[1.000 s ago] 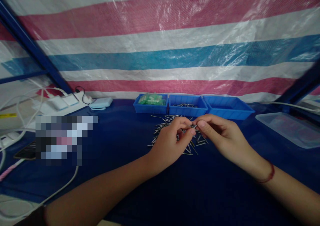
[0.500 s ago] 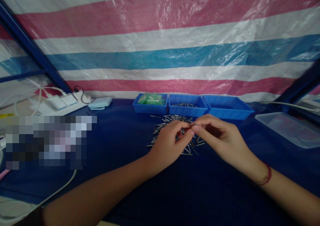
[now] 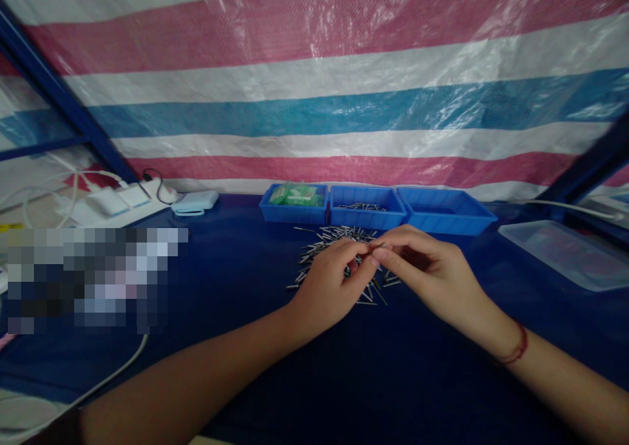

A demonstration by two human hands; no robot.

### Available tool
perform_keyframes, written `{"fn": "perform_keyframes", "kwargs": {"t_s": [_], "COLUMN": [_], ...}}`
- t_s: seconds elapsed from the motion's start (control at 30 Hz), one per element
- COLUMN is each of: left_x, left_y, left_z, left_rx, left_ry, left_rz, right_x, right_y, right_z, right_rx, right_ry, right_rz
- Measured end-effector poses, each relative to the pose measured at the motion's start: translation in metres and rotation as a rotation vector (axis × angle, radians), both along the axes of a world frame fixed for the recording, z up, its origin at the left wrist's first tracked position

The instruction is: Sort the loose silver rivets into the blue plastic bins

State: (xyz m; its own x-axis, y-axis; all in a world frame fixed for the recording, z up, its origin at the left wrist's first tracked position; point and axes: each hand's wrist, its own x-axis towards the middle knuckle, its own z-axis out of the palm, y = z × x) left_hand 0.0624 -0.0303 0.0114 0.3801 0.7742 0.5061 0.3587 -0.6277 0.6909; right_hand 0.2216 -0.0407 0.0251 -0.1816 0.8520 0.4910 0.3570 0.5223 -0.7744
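Observation:
My left hand [image 3: 328, 276] and my right hand [image 3: 432, 261] meet fingertip to fingertip above a pile of thin metal pins [image 3: 339, 236]. A sliver of metal, which looks like one such pin [image 3: 384, 245], shows at the pinched thumb and finger of my right hand. My left thumb and fingers close on the same spot, and most of the piece is hidden between the fingers. The pile lies partly covered by both hands, its pins pointing in many directions.
Behind the pile stand three blue bins in a row: one with green packets [image 3: 297, 194], one with metal pins [image 3: 366, 219], and a right-hand bin [image 3: 445, 222]. A translucent plastic lid [image 3: 555, 251] lies right; a power strip [image 3: 128, 209] and light-blue case [image 3: 195, 202] lie left.
The hands stay pinched together over the pile, with only a very slight shift at the fingertips. The whole view has moved a little; the pile and bins look the same.

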Motion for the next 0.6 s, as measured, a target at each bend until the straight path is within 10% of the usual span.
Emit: {"fn": "perform_keyframes", "kwargs": {"t_s": [0.6], "left_x": [-0.0025], "left_y": [-0.0006], "left_z": [0.0004], "left_rx": [0.038], "left_ry": [-0.093], "left_rz": [0.073], "right_x": [0.0021], "right_y": [0.0023], "right_z": [0.0005], "right_rx": [-0.078], "right_ry": [0.042], "right_rz": [-0.011]}}
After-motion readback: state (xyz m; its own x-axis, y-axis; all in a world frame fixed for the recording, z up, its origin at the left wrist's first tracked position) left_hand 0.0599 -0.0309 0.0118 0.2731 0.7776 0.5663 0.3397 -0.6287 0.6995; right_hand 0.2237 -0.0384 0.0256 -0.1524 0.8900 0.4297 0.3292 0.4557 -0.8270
